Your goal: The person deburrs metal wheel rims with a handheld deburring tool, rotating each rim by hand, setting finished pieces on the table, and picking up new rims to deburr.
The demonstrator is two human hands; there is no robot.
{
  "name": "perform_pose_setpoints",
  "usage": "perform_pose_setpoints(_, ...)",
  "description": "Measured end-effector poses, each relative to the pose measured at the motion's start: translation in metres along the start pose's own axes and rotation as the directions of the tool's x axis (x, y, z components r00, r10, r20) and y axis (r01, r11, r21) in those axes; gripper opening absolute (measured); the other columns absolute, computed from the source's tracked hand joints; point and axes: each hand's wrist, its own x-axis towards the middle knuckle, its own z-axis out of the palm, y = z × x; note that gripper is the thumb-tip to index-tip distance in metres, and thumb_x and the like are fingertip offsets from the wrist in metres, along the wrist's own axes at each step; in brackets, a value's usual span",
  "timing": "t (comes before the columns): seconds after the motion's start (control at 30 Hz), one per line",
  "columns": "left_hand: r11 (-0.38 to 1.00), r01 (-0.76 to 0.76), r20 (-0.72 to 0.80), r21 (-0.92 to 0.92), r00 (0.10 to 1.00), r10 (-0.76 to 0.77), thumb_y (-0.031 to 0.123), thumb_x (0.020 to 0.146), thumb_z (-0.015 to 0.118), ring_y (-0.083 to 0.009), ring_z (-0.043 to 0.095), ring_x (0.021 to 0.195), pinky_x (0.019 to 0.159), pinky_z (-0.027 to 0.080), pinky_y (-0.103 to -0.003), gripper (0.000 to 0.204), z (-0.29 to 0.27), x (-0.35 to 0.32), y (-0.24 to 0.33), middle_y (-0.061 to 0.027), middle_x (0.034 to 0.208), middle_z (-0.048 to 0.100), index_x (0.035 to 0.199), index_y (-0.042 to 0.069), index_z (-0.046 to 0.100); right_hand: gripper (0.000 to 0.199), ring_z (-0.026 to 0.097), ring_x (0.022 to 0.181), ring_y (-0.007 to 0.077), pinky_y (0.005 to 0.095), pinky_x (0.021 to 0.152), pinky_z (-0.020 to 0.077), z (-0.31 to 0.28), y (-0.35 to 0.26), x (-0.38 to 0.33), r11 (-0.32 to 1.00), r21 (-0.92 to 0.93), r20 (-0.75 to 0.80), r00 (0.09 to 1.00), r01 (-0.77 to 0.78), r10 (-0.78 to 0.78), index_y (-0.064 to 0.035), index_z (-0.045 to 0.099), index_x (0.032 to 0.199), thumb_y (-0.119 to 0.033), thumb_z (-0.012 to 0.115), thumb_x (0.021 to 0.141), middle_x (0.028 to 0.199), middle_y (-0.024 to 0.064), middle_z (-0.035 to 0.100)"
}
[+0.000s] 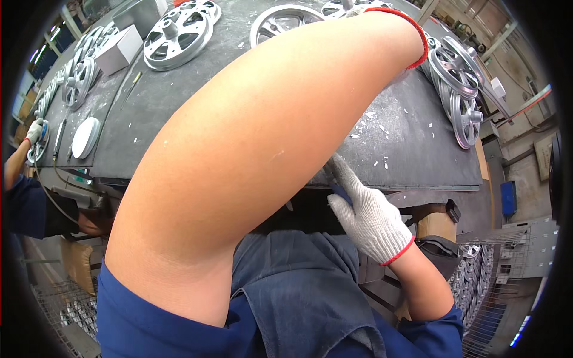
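White knitted glove [374, 224] covers right hand [370, 218], holding a slim blue object [341, 192]; left hand [358, 10] grip hidden, state cannot be told. Spoked, round metal wheels [169, 28] rest on matte counter [197, 83].

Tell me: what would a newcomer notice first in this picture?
Probably the bare left arm, running from lower left to upper right. Below it, the white-gloved right hand is at the near edge of the dark table. Silvery wheels stand out at upper left and right.

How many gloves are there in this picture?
3. One is on the right hand, one is on a co-worker's hand at the far left, and one is at the top right, mostly hidden, its red cuff showing. More may be hidden.
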Motion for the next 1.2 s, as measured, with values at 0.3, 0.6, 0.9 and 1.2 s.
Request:
perform_pose_setpoints(0.3, 0.998, -0.008, -0.006, 0.064, 1.000, 0.008, 0.051, 0.092, 0.081, -0.0275, 0.078, 0.092, 0.085, 0.064, -0.043, 0.054, 0.028, 0.006, -0.012, -0.0156, 0.104, 0.083, 0.121, 0.005, 0.083, 0.078, 0.072, 0.119, 0.0536, 0.0552, 0.104, 0.0588, 0.020, -0.014, -0.006, 0.972, 0.226, 0.015, 0.997, 0.071, -0.076, -0.0201, 0.031, 0.177, -0.028, 0.067, 0.108, 0.125, 0.0298, 0.078)
perform_pose_setpoints(0.6, 0.988, -0.002, -0.023, 0.153, 1.000, 0.006, 0.051, 0.091, 0.081, -0.0275, 0.078, 0.092, 0.085, 0.064, -0.042, 0.055, 0.042, 0.000, -0.018, -0.0156, 0.104, 0.083, 0.121, 0.004, 0.083, 0.078, 0.077, 0.094, 0.0503, 0.0587, 0.086, 0.0612, 0.012, -0.010, -0.004, 0.994, -0.069, -0.053, 0.994, 0.088, -0.092, -0.0232, 0.032, 0.175, -0.027, 0.067, 0.106, 0.100, 0.0287, 0.078)
perform_pose_setpoints(0.9, 0.970, -0.008, -0.069, 0.243, 0.997, 0.025, 0.051, 0.091, 0.082, -0.0275, 0.078, 0.093, 0.086, 0.063, -0.042, 0.056, 0.044, 0.009, -0.015, -0.0157, 0.104, 0.083, 0.121, 0.004, 0.083, 0.073, 0.077, 0.092, 0.0502, 0.0585, 0.084, 0.0610, -0.001, -0.010, -0.006, 0.990, -0.133, -0.036, 0.997, 0.057, -0.062, -0.0226, 0.034, 0.175, -0.026, 0.064, 0.108, 0.095, 0.0286, 0.077)
perform_pose_setpoints(1.2, 0.942, -0.026, -0.101, 0.334, 0.993, 0.063, 0.051, 0.090, 0.082, -0.0275, 0.078, 0.094, 0.086, 0.063, -0.042, 0.057, 0.050, 0.033, -0.009, -0.0157, 0.104, 0.083, 0.121, 0.004, 0.083, 0.075, 0.076, 0.100, 0.0519, 0.0594, 0.091, 0.0608, 0.000, -0.005, -0.004, 0.992, -0.129, -0.025, 1.000, 0.015, -0.018, -0.0244, 0.032, 0.176, -0.027, 0.065, 0.108, 0.105, 0.0306, 0.078)
